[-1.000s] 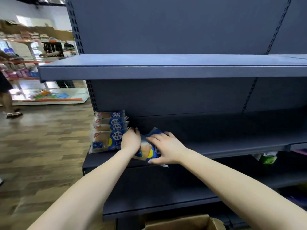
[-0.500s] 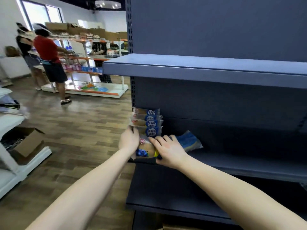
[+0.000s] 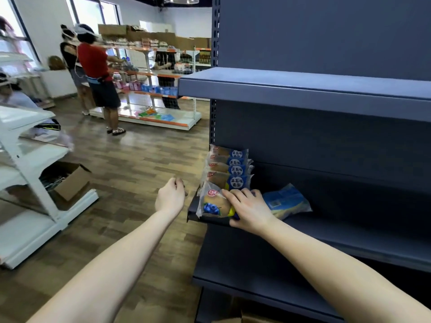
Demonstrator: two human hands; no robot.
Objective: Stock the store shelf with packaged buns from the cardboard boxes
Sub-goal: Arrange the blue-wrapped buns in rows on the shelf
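Right hand (image 3: pixel 250 210) is gripping the front bun pack (image 3: pixel 213 202) at its right end, fingers lying over the glossy wrapper, thumb tucked at the lower edge by the shelf lip, hand covering approx half the pack. Pack is standing on edge at the left end of the mid shelf (image 3: pixel 326 238) – clear crinkly film w/ a round brown bun & blueberry print showing. At its 12 o'clock a row of bun packs (image 3: pixel 229 169) is standing upright, round blue labels facing out, packs touching one another. At the hand's 3 o'clock a loose pack (image 3: pixel 288 202) is lying flat, puffy, blue & pale, just beside the knuckles. Left hand (image 3: pixel 171 198) is hanging in air at 9 o'clock of the shelf corner – fingers loosely curled, holding nothing, apart from the packs. Shelving is dark blue matt sheet metal w/ folded front lips; upper shelf (image 3: pixel 303 89) is jutting out at 12 o'clock. Floor (image 3: pixel 130 173) is showing wood-look planks. At 9 o'clock an open cardboard box (image 3: pixel 70 183) is sitting at the foot of a white metal rack (image 3: pixel 28 183). At 11 o'clock a person in a red top (image 3: pixel 93 64) is standing well apart
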